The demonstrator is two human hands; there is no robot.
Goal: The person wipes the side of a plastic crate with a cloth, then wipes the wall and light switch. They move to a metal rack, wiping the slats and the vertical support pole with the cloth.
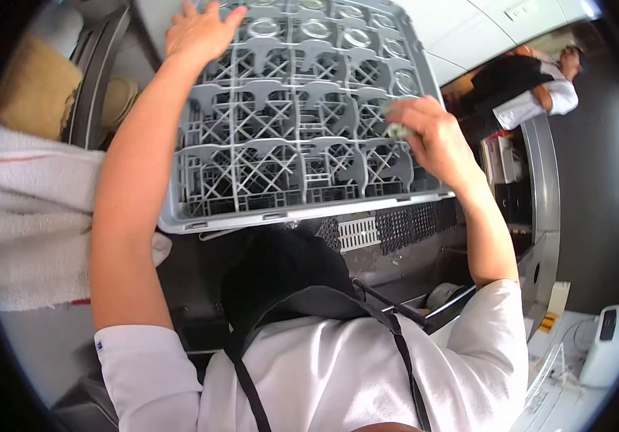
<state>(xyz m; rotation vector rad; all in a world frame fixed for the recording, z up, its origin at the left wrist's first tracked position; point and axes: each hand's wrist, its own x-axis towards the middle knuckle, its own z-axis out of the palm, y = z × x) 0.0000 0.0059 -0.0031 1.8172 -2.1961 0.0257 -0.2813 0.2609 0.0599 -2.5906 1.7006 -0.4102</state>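
Observation:
A grey compartmented glass rack point(295, 213) fills the upper middle of the head view. Several clear glasses point(316, 29) sit in its far rows and down the right side, while the nearer compartments show bare lattice. My left hand point(205, 34) is at the rack's far left corner, fingers stretched out and apart, with nothing seen in it. Over the right side of the rack, my right hand point(430, 133) is closed around a small pale, greenish glass point(397, 131). Blur and my fingers hide most of that glass.
White towels point(43, 216) hang or lie at the left, near a tan cloth point(36, 86) and stacked plates point(117, 101). Below the rack are a sink area and dark mats point(407, 229). Another person point(532, 90) stands at the right. A white appliance point(612, 345) is at lower right.

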